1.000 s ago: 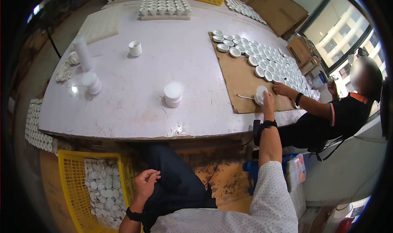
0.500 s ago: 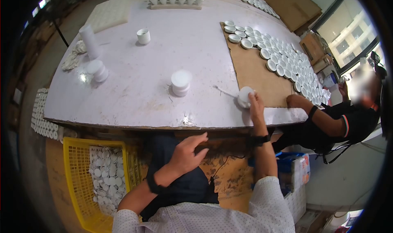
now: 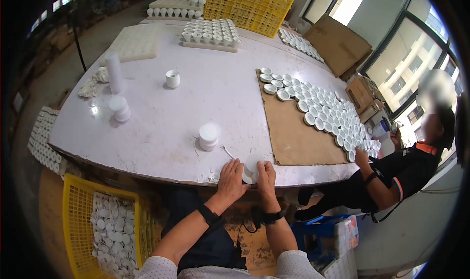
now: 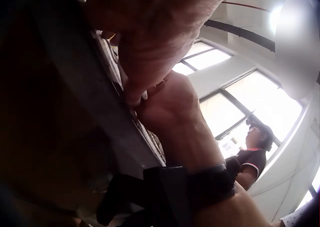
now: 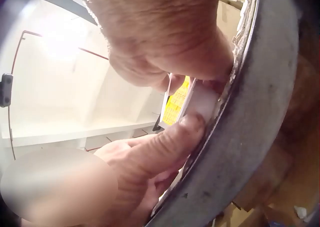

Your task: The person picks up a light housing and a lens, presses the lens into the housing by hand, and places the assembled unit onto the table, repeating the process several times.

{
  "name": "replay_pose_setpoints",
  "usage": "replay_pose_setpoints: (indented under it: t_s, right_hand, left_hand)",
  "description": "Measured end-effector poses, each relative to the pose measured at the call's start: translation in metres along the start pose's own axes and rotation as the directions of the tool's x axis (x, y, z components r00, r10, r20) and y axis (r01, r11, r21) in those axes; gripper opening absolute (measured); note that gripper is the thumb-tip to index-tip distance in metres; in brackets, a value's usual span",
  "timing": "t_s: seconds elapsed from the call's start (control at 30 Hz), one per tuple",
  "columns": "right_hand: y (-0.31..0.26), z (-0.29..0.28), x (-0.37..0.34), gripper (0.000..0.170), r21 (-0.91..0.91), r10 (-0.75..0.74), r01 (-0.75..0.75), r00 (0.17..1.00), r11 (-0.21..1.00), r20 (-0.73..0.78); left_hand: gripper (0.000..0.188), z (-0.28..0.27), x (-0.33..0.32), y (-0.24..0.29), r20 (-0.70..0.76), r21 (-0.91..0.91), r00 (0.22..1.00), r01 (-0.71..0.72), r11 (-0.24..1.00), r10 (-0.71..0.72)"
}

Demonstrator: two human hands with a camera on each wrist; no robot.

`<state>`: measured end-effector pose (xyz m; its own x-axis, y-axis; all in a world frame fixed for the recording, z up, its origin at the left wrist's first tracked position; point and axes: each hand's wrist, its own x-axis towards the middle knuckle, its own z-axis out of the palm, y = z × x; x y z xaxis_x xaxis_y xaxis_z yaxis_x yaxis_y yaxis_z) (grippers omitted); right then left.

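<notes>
A white round cup-like piece (image 3: pixel 251 169) is held between both hands at the table's front edge. My left hand (image 3: pixel 231 182) is on its left side, with the thumb against it in the right wrist view. The right hand (image 3: pixel 266 182) grips the opposite side, fingers over the rim. A white cord (image 3: pixel 227 151) trails on the table beyond the left fingertips. Close up, the white piece (image 5: pixel 202 104) is partly covered by the hands. Just beyond the hands stands a short white stack (image 3: pixel 209 136) with round discs on top.
A brown cardboard sheet (image 3: pixel 298 139) carries many white cups (image 3: pixel 313 105) at the right. Another person (image 3: pixel 406 169) sits beside it. A yellow crate (image 3: pixel 78 225) of white discs stands at lower left. A white cylinder (image 3: pixel 172 78) and a tall disc stack (image 3: pixel 113 72) stand farther back.
My right hand has brought the white piece from the cardboard to the table's front edge. My left hand has risen from the lap to meet it. The other person's hand has shifted.
</notes>
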<state>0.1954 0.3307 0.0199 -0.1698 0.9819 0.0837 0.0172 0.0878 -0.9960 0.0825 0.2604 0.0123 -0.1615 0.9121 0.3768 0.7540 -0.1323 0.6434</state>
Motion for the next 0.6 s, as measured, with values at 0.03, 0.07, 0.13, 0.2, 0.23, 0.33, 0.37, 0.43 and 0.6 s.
replay_pose_setpoints:
  t_s: [0.03,0.07,0.13,0.2,0.23,0.33,0.37,0.43,0.6]
  right_hand:
    - [0.001,0.001,-0.003,0.022,0.032,0.005,-0.005,1.000,0.999,0.011]
    - [0.002,0.001,-0.006,0.022,0.032,-0.001,0.001,1.000,0.999,0.014]
    - [-0.006,0.003,-0.016,0.021,0.181,0.054,-0.056,0.998,0.982,0.020]
    - [-0.010,0.004,-0.024,0.020,0.192,0.055,-0.051,0.998,0.980,-0.014]
    - [-0.012,0.005,-0.028,0.018,0.203,0.059,-0.048,0.997,0.978,-0.049]
    - [-0.022,0.002,-0.043,0.017,0.292,0.057,-0.025,0.993,0.956,-0.102]
    - [-0.022,-0.002,-0.047,0.015,0.329,0.069,-0.031,0.992,0.944,-0.105]
    - [-0.031,-0.003,-0.058,0.014,0.376,0.094,-0.046,0.989,0.926,-0.111]
    - [-0.050,-0.002,-0.075,0.015,0.232,0.077,-0.042,0.987,0.972,-0.142]
  left_hand:
    - [0.073,-0.002,0.000,0.001,-0.007,0.002,1.000,-0.001,1.000,0.001]
    - [0.074,-0.004,0.000,0.002,-0.008,-0.018,1.000,-0.014,1.000,0.014]
    - [0.075,-0.006,0.000,0.004,-0.014,-0.037,0.999,-0.030,0.999,0.030]
    - [0.078,-0.007,-0.002,0.005,-0.039,-0.119,0.997,-0.073,0.990,0.069]
    - [0.078,-0.008,-0.004,0.007,-0.043,-0.119,0.997,-0.076,0.990,0.071]
    - [0.079,-0.013,-0.014,0.015,-0.077,-0.200,0.989,-0.141,0.970,0.128]
    - [0.079,-0.015,-0.017,0.018,-0.071,-0.214,0.985,-0.168,0.962,0.156]
    - [0.079,-0.022,-0.023,0.023,-0.061,-0.210,0.977,-0.213,0.954,0.204]
    - [0.081,-0.041,-0.038,0.025,0.019,-0.371,0.974,-0.201,0.907,0.224]
